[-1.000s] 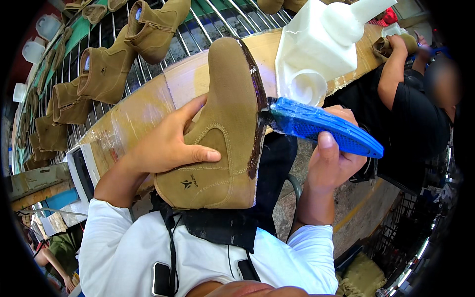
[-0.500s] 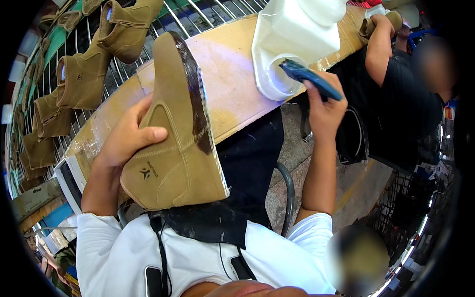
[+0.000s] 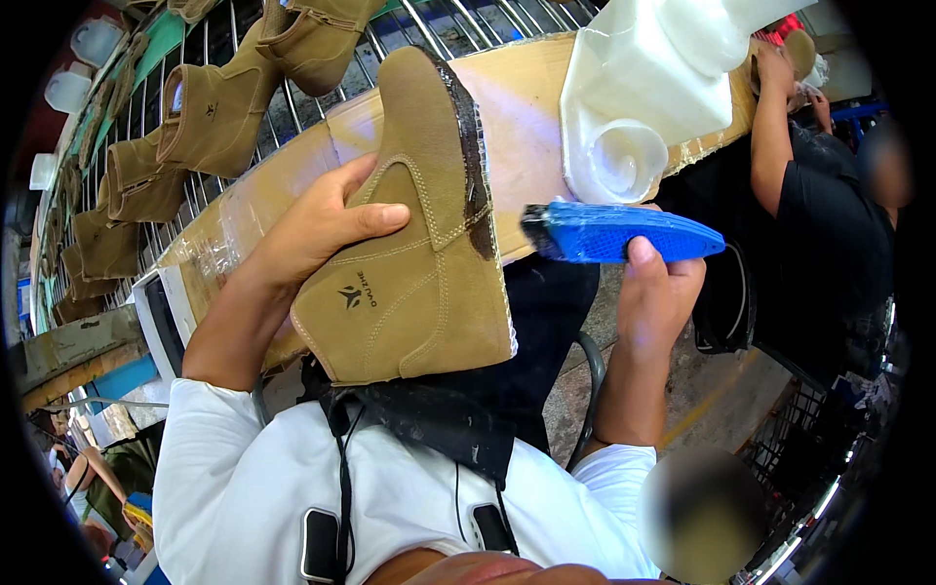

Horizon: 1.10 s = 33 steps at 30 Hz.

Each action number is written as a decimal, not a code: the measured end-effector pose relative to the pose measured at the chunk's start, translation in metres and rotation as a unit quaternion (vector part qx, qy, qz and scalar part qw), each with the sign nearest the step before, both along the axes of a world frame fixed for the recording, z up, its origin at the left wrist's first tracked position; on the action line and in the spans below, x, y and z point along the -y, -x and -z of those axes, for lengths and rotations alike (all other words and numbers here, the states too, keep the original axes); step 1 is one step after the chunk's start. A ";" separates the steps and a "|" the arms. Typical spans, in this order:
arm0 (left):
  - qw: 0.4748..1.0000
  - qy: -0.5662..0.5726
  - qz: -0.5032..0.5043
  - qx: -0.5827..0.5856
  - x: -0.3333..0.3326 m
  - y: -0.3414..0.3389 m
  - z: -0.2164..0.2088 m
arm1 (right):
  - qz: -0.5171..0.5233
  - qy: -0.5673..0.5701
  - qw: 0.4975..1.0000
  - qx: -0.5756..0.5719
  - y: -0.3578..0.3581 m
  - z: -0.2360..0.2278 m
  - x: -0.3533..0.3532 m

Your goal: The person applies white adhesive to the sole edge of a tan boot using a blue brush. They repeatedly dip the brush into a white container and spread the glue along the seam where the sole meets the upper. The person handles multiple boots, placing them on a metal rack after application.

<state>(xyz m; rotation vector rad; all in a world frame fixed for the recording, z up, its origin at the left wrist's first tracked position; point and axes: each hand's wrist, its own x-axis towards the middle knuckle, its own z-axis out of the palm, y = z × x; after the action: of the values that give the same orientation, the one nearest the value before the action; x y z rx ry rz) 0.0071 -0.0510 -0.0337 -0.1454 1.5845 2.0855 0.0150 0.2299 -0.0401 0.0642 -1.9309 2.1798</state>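
Observation:
My left hand [image 3: 327, 219] grips a tan suede ankle boot [image 3: 400, 292] on its near side, thumb across the upper. The boot's toe points away from me, and a wet-looking dark band [image 3: 471, 146] runs along its right-hand bottom edge, ending in pale stitching toward the heel. In my right hand [image 3: 661, 292] is a blue-handled brush [image 3: 639, 234], pinched between thumb and fingers. Its dark bristles carry some white paste and point left at the boot, a short gap away. Just beyond the brush is a round white cup [image 3: 624, 161] at the foot of a white plastic dispenser [image 3: 653, 78].
A cardboard-topped work surface [image 3: 526, 97] lies under the boot and dispenser. Several tan boots [image 3: 210, 117] stand on a metal-bar rack [image 3: 439, 29] at the far left. To the right, a person in black [image 3: 829, 195] handles another shoe.
My right hand has drawn the brush out of the cup and turned it so the bristles face the boot. The boot has tipped slightly, and the whole view has shifted.

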 end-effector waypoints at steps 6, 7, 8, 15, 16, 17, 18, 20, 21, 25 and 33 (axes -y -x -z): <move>1.000 -0.027 0.014 -0.008 -0.001 -0.004 -0.004 | -0.132 -0.066 0.985 -0.093 0.002 -0.024 0.018; 1.000 -0.024 0.012 -0.001 -0.001 -0.005 -0.004 | -0.143 -0.083 0.981 -0.103 0.003 -0.026 0.019; 0.999 -0.030 0.013 -0.010 0.000 -0.005 -0.004 | -0.146 -0.097 0.978 -0.112 0.001 -0.028 0.018; 1.000 -0.022 0.001 -0.012 0.003 -0.007 -0.005 | -0.140 -0.119 0.976 -0.114 -0.008 -0.031 0.011; 1.000 -0.022 0.003 -0.007 0.003 -0.007 -0.005 | -0.128 -0.094 0.982 -0.103 -0.010 -0.030 0.012; 0.999 -0.035 0.000 -0.003 0.004 -0.007 -0.005 | -0.119 -0.068 0.986 -0.095 -0.012 -0.029 0.015; 0.999 -0.048 -0.003 0.002 0.003 -0.006 -0.006 | -0.112 -0.043 0.989 -0.086 -0.013 -0.028 0.016; 0.998 -0.065 -0.010 0.006 0.003 -0.007 -0.006 | -0.086 -0.049 0.991 -0.092 -0.015 -0.029 0.018; 0.998 -0.068 -0.014 0.005 0.003 -0.007 -0.006 | -0.074 -0.052 0.991 -0.095 -0.015 -0.030 0.020; 0.997 -0.075 -0.024 -0.007 0.003 -0.007 -0.005 | -0.085 -0.081 0.989 -0.089 -0.014 -0.035 0.021; 0.993 -0.097 -0.063 0.023 0.011 -0.007 -0.005 | -0.113 -0.143 0.977 -0.107 -0.030 -0.047 0.010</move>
<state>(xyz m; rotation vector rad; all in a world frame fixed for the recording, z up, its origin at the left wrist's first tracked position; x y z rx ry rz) 0.0145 -0.0622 -0.0285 -0.2282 1.3689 2.3022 0.0445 0.2196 0.0071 0.5684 -2.1799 1.9076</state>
